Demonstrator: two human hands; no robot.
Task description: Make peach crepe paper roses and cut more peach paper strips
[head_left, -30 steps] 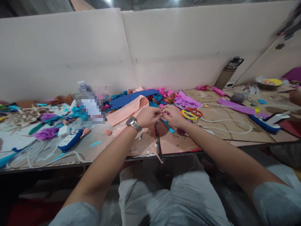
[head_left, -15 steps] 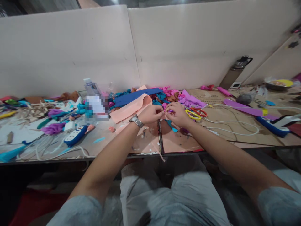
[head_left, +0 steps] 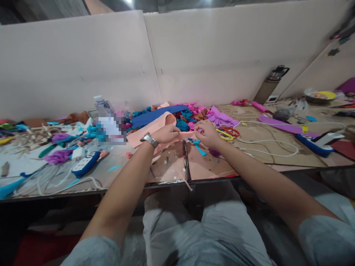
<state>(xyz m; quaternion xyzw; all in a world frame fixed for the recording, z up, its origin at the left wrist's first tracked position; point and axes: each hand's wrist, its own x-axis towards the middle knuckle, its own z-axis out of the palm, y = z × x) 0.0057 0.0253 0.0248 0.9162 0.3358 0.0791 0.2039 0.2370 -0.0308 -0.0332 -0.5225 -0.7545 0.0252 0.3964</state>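
A narrow peach crepe paper strip (head_left: 186,135) is stretched between my two hands above the front middle of the table. Its left end is pinched in my left hand (head_left: 168,133), which has a watch (head_left: 149,139) at the wrist. My right hand (head_left: 207,134) grips the other end with bent fingers. Just behind my left hand lies a wider folded sheet of peach crepe paper (head_left: 146,130). Scissors with yellow and red handles (head_left: 227,133) rest right beside my right hand. A small peach paper rosette (head_left: 128,154) sits to the left.
Behind my hands are a blue paper piece (head_left: 158,115) and a heap of coloured paper scraps (head_left: 191,115). A plastic bottle (head_left: 104,105) and a blue-white power strip (head_left: 85,163) stand left. To the right are a white cable (head_left: 273,158), cardboard (head_left: 257,136) and a tilted flask (head_left: 270,85).
My hands were together at the fingertips and have drawn apart, the left one moving left. The peach strip now shows stretched between them. The view has shifted slightly.
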